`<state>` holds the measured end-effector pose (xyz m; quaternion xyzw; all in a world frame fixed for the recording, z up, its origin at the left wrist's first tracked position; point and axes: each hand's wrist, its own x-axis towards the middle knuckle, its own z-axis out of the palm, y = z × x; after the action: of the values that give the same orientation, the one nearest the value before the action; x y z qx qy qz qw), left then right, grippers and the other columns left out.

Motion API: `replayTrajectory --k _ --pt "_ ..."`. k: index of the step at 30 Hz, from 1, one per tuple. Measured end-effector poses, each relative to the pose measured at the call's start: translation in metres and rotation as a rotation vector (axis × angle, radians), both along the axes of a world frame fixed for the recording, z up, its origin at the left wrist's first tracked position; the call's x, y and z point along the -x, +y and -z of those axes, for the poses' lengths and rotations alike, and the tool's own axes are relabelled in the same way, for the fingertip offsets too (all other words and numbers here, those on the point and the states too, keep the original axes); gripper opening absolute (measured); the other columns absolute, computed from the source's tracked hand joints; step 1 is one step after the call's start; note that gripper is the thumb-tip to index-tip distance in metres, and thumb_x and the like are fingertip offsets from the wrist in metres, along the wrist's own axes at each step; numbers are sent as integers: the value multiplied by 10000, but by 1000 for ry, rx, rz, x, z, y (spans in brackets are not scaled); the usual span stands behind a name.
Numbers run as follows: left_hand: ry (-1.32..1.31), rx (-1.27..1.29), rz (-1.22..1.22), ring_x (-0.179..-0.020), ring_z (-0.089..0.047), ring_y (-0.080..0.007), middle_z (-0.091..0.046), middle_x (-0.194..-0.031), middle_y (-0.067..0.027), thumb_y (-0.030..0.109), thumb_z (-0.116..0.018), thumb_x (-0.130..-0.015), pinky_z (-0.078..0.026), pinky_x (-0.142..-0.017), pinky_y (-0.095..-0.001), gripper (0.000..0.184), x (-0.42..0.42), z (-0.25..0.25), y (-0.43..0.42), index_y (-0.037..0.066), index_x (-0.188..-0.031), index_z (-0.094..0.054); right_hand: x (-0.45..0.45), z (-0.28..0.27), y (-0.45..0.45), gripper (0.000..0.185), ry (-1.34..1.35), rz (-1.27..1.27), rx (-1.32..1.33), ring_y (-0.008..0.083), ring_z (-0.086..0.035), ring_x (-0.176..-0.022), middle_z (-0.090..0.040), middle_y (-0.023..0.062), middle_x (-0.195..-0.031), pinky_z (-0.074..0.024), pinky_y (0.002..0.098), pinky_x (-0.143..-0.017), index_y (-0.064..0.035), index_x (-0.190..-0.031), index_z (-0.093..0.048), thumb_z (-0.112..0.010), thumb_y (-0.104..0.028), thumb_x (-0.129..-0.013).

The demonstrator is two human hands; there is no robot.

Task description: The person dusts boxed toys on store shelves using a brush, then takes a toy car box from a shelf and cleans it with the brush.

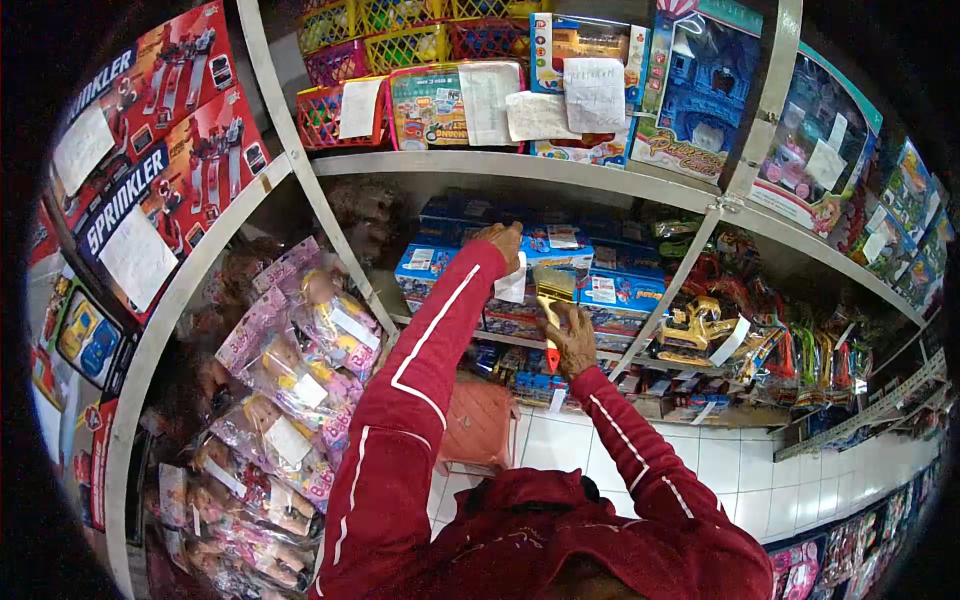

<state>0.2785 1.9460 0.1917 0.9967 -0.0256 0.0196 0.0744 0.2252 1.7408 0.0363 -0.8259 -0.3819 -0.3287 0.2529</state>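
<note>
Blue toy boxes (622, 292) are stacked on a shelf in front of me. My left hand (500, 243) rests at the top of the boxes, beside a white paper label (511, 282); its fingers are partly hidden, so I cannot tell whether they grip anything. In my right hand (573, 338) is a brush with a red and yellow handle (551, 335), its wide bristles upward against the front of the boxes. The fingers wrap round the handle.
Metal shelf posts (668, 290) flank the boxes. Bagged dolls (290, 385) hang at the left, and packaged toys (695, 325) at the right. Above runs a shelf edge (500, 165) with boxed toys. A red stool (478, 425) stands below on the tiled floor (570, 450).
</note>
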Motion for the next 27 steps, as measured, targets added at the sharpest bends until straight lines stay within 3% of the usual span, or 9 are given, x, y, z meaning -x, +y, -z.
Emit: replayTrajectory --k 3,9,13,14,17,20,23,27 --pt "3 15 44 -980 -615 -409 -640 -981 -252 78 -584 -732 -510 -842 -476 488 -2 1 4 31 -1209 -490 -3 11 3 345 60 68 87 346 -481 -1077 -517 117 -1210 -438 450 -865 -195 -1023 -622 -611 -105 -690" --pt "20 48 90 -934 -626 -425 -638 -978 -279 148 -536 -782 -519 -810 -478 491 -24 12 19 11 -1246 -451 10 -1 17 371 -41 95 -58 350 -465 -1083 -501 106 -1231 -436 455 -862 -208 -1037 -628 -606 -76 -691" --pt "39 121 110 -1095 -559 -417 -560 -1167 -308 188 -495 -820 -467 -926 -455 493 -29 11 29 2 -1274 -449 8 11 24 414 127 178 64 367 -460 -1086 -494 79 -1217 -494 435 -799 -215 -1046 -627 -615 -42 -669" --pt "147 115 72 -1155 -522 -408 -525 -1237 -294 252 -530 -838 -431 -980 -438 553 -31 5 31 -11 -1313 -425 11 14 26 410 121 178 49 363 -468 -1080 -494 81 -1212 -500 429 -790 -215 -1047 -629 -621 -49 -672" --pt "136 81 114 -1151 -530 -397 -528 -1255 -267 317 -576 -841 -429 -988 -423 633 -54 22 41 -26 -1342 -396 40 7 34 397 109 165 18 354 -492 -1062 -496 88 -1197 -519 408 -763 -214 -1050 -636 -640 -71 -680" --pt "202 -3 120 -1193 -505 -371 -485 -1309 -264 373 -601 -839 -428 -992 -411 732 -49 7 37 -62 -1366 -338 57 -15 62 287 98 -54 -17 342 -502 -1063 -503 92 -1189 -522 408 -730 -207 -993 -627 -631 -109 -724" --pt "202 -23 90 -1190 -501 -379 -467 -1325 -250 308 -525 -880 -436 -986 -418 532 -38 1 32 48 -1339 -462 46 -15 92 253 108 -42 -107 345 -490 -1075 -499 103 -1198 -512 415 -726 -181 -977 -626 -615 -101 -738" --pt "194 -198 261 -1142 -520 -401 -472 -1271 -217 225 -421 -908 -436 -984 -446 352 -78 46 56 233 -1185 -638 34 -21 107 250 82 22 -166 351 -482 -1063 -496 122 -1167 -493 433 -750 -165 -982 -625 -621 -113 -737"
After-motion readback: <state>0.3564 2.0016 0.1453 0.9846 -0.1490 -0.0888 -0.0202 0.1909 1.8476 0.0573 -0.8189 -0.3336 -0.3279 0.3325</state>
